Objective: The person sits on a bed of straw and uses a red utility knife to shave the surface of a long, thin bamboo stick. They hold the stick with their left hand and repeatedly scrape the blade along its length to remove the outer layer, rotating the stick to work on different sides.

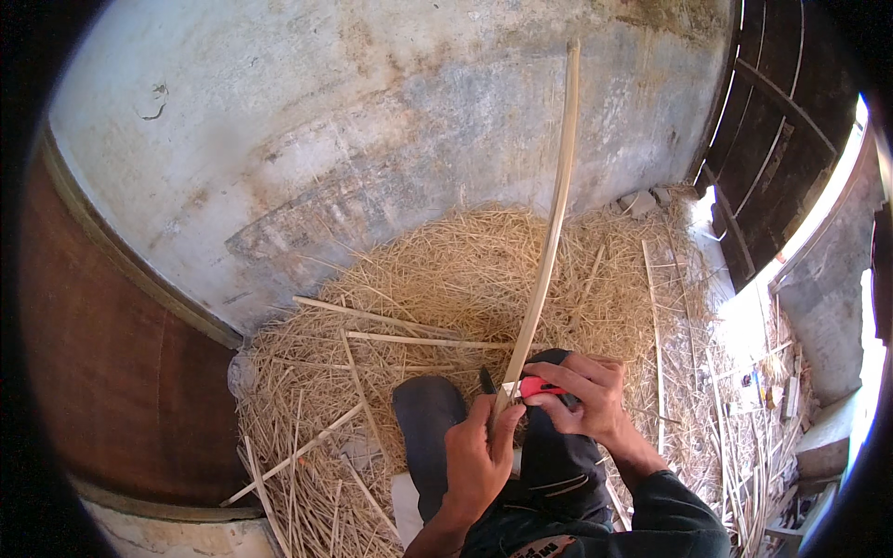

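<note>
A long pale strip, probably split bamboo (549,242), rises from my lap and leans up in front of the wall. My left hand (479,456) is closed around its lower end, thumb along the right side. In my right hand (586,395) is a box cutter (541,386) with a red handle. Its blade lies against the strip just above my left thumb. A small dark pointed piece shows on the strip's left side; I cannot make out what it is. Both hands are above my knees, in dark trousers.
Straw-like shavings (446,251) cover the floor around me, with several loose strips (419,341) lying on them. A stained plaster wall (326,121) stands ahead. To the left is a brown door panel (121,344); at the right, a dark slatted wooden door (781,121) with daylight beside it.
</note>
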{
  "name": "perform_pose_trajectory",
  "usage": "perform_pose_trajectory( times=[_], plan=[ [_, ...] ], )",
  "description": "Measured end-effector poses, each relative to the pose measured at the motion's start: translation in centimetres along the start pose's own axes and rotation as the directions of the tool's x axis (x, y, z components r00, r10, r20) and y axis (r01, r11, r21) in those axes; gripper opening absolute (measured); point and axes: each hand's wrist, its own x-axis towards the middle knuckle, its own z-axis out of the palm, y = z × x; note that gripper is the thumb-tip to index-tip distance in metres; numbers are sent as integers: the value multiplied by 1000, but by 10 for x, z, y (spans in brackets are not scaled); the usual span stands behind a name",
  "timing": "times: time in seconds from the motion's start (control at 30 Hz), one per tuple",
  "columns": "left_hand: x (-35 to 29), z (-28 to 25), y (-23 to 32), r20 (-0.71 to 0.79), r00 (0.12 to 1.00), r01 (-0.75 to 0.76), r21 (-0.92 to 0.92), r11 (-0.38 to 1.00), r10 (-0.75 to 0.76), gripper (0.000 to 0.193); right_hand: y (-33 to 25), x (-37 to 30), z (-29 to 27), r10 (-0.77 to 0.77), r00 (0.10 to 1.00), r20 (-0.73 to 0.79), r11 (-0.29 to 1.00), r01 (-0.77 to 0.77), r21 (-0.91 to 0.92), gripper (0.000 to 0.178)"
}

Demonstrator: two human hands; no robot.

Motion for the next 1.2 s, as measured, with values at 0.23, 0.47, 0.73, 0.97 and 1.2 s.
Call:
perform_pose_trajectory(
  times=[0.23,0.47,0.73,0.97,1.2],
  plan=[
    [-4,0,-4,17,1000,2,4,1000,-2,28,2,-3,-2,-24,1000,11,999,24,-29,38],
    [-3,0,-2,-7,1000,17,-18,1000,-17,27,3,-4,2,-26,1000,8,999,26,-30,38],
    [-4,1,-2,-26,1000,1,8,1000,-1,26,3,-2,5,-51,999,-17,998,51,-39,38],
    [-4,-1,-1,-6,1000,15,-6,1000,-15,25,2,-2,5,-53,998,-23,997,52,-49,38],
    [-5,1,-4,-15,1000,7,-4,1000,-7,26,-6,2,-1,-31,999,9,998,32,-61,30]
  ],
)
